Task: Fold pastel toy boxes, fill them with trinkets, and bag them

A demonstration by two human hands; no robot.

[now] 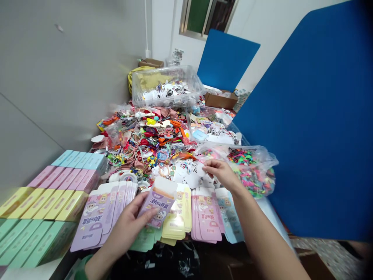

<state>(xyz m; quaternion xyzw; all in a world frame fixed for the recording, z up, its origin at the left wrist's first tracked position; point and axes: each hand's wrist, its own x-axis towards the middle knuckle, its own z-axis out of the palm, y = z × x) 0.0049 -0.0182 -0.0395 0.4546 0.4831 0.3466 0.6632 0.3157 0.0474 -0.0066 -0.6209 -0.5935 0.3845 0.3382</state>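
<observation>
My left hand (138, 214) grips a small purple card box (159, 204) with cartoon print, its top end open and tilted away from me. Over a heap of white die-cut stickers (186, 173), my right hand (220, 173) is closed in a pinch, with a white sticker (200, 170) at the fingertips. Below the hands lie fanned stacks of flat boxes: purple (96, 217), green (144, 239), yellow (175, 221), pink (206, 216) and blue (231, 217). The green stack is partly hidden by my left hand and the held box.
Finished boxes (49, 210) stand in coloured rows at left. Mixed small trinkets (157, 132) are piled behind the stickers, before a clear plastic bin (169, 87). A bag of bright small pieces (253, 171) sits at right, beside a large blue panel (314, 128). A grey wall (72, 70) borders the left.
</observation>
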